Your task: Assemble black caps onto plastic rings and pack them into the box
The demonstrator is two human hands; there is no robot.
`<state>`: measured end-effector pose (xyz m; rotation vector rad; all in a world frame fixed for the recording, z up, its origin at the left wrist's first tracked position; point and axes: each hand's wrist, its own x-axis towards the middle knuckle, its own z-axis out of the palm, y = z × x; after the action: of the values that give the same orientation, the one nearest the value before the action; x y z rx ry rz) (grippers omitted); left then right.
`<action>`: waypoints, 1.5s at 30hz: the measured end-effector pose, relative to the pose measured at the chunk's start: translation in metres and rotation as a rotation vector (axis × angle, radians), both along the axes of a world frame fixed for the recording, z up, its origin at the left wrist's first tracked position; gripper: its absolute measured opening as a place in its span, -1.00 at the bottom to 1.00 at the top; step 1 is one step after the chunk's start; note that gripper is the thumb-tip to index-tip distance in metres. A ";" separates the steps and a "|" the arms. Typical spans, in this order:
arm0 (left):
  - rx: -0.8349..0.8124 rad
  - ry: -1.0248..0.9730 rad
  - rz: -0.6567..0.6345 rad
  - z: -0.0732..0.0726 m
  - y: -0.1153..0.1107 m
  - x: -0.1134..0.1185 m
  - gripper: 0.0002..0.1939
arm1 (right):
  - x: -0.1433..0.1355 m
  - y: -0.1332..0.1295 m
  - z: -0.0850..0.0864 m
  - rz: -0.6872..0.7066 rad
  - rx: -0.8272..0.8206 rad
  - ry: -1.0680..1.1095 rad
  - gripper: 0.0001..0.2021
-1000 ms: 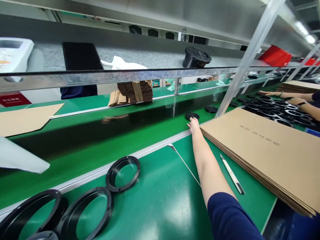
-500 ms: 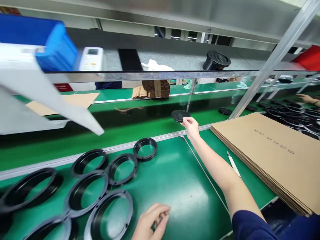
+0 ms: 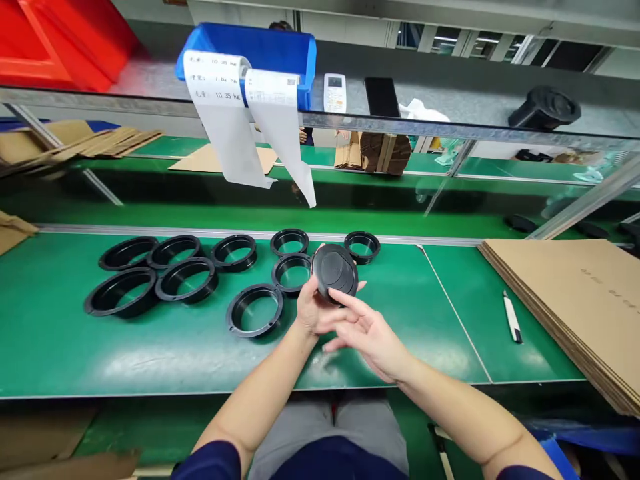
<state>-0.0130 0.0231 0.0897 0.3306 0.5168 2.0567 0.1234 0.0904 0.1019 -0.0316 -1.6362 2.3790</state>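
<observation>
While the left hand (image 3: 311, 312) holds a black disc (image 3: 335, 268) near the middle of the frame, the right hand (image 3: 375, 339) reaches to it from the lower right. The left grip is closed around the disc, the thumb at its left side and the fingers behind it. The right grip is wide, its fingers spread, with the index fingertip on the lower part of the disc's face.

Nine black rings (image 3: 263, 329) lie on the green worktop (image 3: 190, 347), from the left of the frame to just beyond the disc; one is at its upper right. To the right of centre, a white cutter (image 3: 511, 318) lies beside a stack of cardboard sheets (image 3: 565, 280) at the right edge. Behind the worktop, a metal rail (image 3: 440, 241) borders a green strip (image 3: 380, 220), where more dark discs (image 3: 521, 223) lie toward the right.

On the shelf (image 3: 465, 93) across the top are a red bin (image 3: 60, 50) at upper left, a blue bin (image 3: 265, 50) with printed paper strips (image 3: 233, 133) hanging in front, a white remote (image 3: 335, 95), a black phone (image 3: 381, 98) and, at upper right, a black cylindrical part (image 3: 545, 110).
</observation>
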 end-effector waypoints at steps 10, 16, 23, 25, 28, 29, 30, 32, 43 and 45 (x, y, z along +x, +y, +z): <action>-0.118 -0.130 -0.168 -0.021 0.013 0.036 -0.48 | -0.020 0.032 -0.001 -0.422 1.584 0.063 -0.18; -0.201 -0.120 -0.358 -0.025 0.010 0.036 -0.45 | -0.012 0.099 -0.029 -0.721 1.399 -0.315 -0.30; -0.167 -0.176 -0.518 -0.017 0.011 0.036 -0.26 | 0.043 0.091 -0.031 -0.802 1.244 0.083 -0.44; -0.222 -0.209 -0.501 -0.018 0.011 0.035 -0.25 | 0.047 0.077 -0.033 -0.773 1.299 0.090 -0.45; -0.273 -0.220 -0.451 -0.019 0.013 0.035 -0.30 | 0.042 0.070 -0.040 -0.735 1.274 0.041 -0.42; -0.291 -0.218 -0.449 -0.019 0.014 0.035 -0.31 | 0.040 0.070 -0.042 -0.721 1.253 0.040 -0.41; -0.307 -0.215 -0.454 -0.020 0.015 0.035 -0.32 | 0.038 0.071 -0.043 -0.711 1.234 0.045 -0.39; -0.335 -0.211 -0.475 -0.020 0.016 0.035 -0.31 | 0.036 0.074 -0.044 -0.701 1.209 0.050 -0.37; -0.332 -0.263 -0.521 -0.021 0.016 0.033 -0.23 | 0.035 0.067 -0.041 -0.689 0.952 0.022 -0.32; -0.328 -0.277 -0.526 -0.021 0.016 0.032 -0.23 | 0.036 0.067 -0.043 -0.688 0.927 0.037 -0.36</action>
<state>0.0192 0.0389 0.0684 -0.0199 0.5198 1.4496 0.1598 0.1574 0.0591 -0.3110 -2.0960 1.0121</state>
